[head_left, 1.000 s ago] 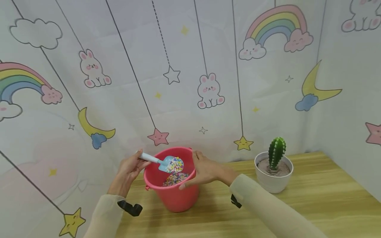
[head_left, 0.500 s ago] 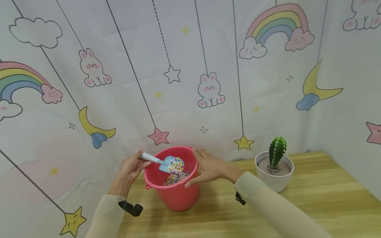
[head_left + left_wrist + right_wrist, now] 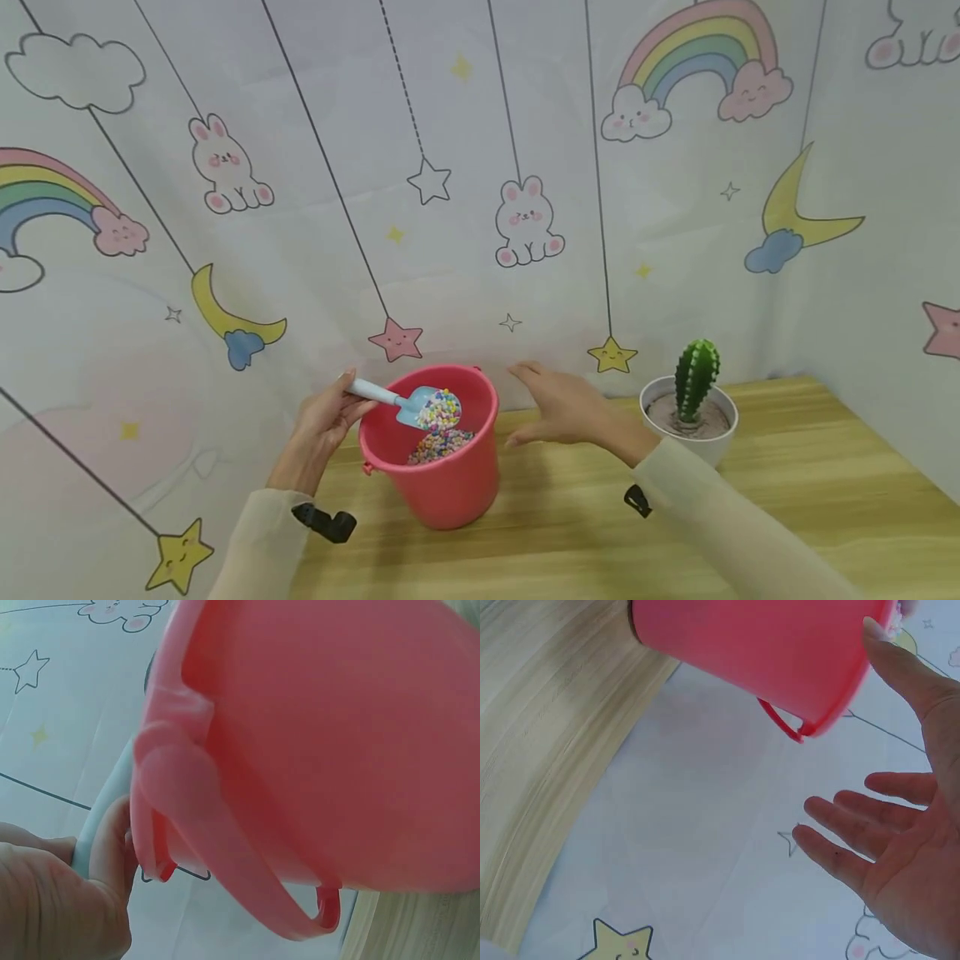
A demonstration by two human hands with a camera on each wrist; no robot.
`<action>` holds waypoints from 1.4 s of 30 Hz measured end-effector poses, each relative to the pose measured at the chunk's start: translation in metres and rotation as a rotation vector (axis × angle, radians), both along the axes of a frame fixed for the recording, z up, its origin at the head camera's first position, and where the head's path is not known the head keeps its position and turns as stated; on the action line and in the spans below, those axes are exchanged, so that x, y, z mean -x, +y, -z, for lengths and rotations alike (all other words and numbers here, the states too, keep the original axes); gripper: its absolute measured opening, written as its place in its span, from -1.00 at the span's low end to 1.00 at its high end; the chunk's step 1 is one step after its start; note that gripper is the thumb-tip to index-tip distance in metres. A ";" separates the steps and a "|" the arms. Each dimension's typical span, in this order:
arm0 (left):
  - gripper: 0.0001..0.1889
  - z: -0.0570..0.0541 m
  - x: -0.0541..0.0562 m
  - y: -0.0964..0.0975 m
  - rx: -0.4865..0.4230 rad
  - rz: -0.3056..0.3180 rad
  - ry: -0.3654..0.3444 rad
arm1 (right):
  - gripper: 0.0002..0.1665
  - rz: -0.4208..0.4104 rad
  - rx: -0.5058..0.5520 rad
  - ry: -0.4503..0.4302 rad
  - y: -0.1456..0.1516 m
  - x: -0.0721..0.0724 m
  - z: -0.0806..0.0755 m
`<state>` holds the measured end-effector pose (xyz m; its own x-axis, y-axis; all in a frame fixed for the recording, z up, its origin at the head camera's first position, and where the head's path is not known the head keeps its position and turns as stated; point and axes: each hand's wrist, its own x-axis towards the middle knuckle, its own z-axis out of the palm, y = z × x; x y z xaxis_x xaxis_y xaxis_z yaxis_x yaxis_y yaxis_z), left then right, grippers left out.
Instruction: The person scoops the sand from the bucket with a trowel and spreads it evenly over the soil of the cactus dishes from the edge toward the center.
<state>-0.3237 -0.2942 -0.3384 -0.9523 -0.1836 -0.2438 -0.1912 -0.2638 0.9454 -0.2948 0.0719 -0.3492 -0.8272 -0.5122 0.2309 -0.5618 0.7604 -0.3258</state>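
Observation:
My left hand [image 3: 324,419] pinches the pale blue handle of a small toy shovel [image 3: 411,410] at the left rim of a red bucket [image 3: 453,492]. Small multicoloured beads [image 3: 438,411] heap on the shovel's blade, which sits over the bucket's mouth. More beads [image 3: 441,447] lie inside the bucket. In the left wrist view, thumb and fingers close on the handle [image 3: 101,814] behind the bucket's rim. My right hand [image 3: 573,408] is apart from the bucket on its right side, fingers spread and holding nothing. The right wrist view shows its palm bare [image 3: 922,862].
A cactus [image 3: 697,381] in a white pot [image 3: 686,433] stands on the wooden table [image 3: 810,500], right of the bucket and behind my right forearm. Behind the table hangs a pale cloth [image 3: 315,250] printed with bunnies, stars and rainbows. The bucket's handle [image 3: 247,889] hangs down its side.
My right hand has let go of the bucket's right rim and moved off to the right. My left hand and the loaded shovel keep nearly the same place over the bucket.

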 end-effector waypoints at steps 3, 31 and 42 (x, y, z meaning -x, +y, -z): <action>-0.50 -0.003 -0.001 0.001 0.001 0.002 0.005 | 0.27 0.002 0.008 0.058 0.011 -0.005 -0.004; -0.40 -0.006 -0.004 0.015 0.000 -0.001 0.031 | -0.24 0.088 0.265 0.158 0.132 -0.061 -0.012; -0.41 -0.006 -0.002 0.028 0.014 -0.013 0.016 | -0.46 0.207 0.363 0.120 0.180 -0.071 0.001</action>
<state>-0.3222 -0.2665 -0.3326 -0.9537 -0.1991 -0.2256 -0.1725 -0.2524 0.9521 -0.2242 0.2523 -0.3499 -0.8602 -0.2058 0.4667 -0.4597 0.7091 -0.5347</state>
